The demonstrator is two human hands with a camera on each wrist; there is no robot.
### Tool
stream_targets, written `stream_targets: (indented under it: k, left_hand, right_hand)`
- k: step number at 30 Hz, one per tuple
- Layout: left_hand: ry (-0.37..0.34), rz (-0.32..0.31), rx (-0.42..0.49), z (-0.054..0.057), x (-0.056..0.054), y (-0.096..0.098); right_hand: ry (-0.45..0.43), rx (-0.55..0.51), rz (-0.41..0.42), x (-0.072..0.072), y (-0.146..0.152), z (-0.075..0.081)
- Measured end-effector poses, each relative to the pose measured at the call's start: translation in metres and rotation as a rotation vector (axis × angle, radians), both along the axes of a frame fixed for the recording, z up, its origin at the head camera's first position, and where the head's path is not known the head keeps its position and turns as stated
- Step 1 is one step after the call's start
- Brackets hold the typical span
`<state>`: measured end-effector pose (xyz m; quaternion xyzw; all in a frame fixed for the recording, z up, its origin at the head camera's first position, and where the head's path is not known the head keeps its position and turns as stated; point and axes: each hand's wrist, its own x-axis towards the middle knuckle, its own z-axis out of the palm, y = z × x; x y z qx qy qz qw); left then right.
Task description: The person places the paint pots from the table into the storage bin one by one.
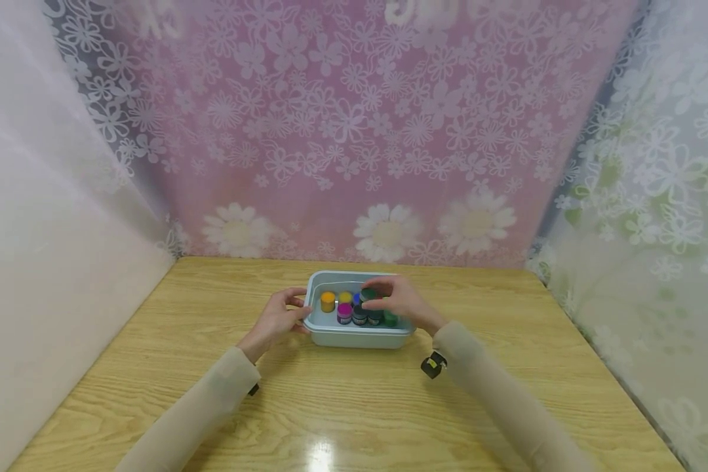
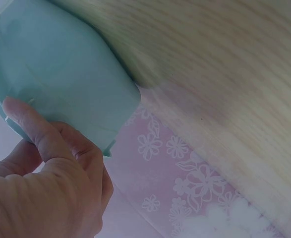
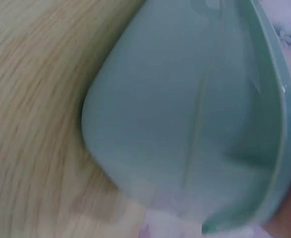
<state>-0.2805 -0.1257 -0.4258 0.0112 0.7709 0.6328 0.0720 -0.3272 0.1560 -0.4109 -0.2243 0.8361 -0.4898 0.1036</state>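
A pale blue plastic tub (image 1: 356,340) sits on the table with small paint jars inside. My left hand (image 1: 280,316) grips its left end at the rim; in the left wrist view the thumb of that hand (image 2: 56,173) lies on the tub's wall (image 2: 66,74). Over the right part of the tub, my right hand (image 1: 404,298) pinches a dark green paint jar (image 1: 368,294) between thumb and fingers. Below it stand a magenta jar (image 1: 344,313), a black jar (image 1: 359,315) and a green jar (image 1: 390,320). An orange jar (image 1: 328,301) stands apart at the left, near a yellow jar (image 1: 345,297).
The wooden table (image 1: 342,406) extends around the tub on all sides. Behind it hangs a pink flowered curtain (image 1: 342,144), with pale sheets at left and right. In the right wrist view the tub's outer wall (image 3: 155,109) fills the middle, hiding the jars.
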Motion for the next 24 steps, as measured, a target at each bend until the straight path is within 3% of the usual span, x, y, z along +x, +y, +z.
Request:
stream_targets:
  k: [6, 12, 19, 24]
  left_hand:
    - [0.002, -0.011, 0.012, 0.0, 0.002, 0.0]
    - [0.01, -0.023, 0.014, -0.001, -0.001, -0.002]
    - [0.007, -0.038, -0.009, 0.0, 0.0, -0.002]
    - [0.015, -0.036, 0.012, 0.0, 0.002, -0.001]
  right_hand:
    - [0.002, 0.03, -0.015, -0.002, -0.02, -0.006]
    - [0.068, 0.081, -0.009, -0.003, -0.041, -0.01]
    - [0.06, 0.116, 0.009, -0.005, -0.063, -0.012]
    - [0.117, 0.175, 0.022, -0.008, -0.075, -0.016]
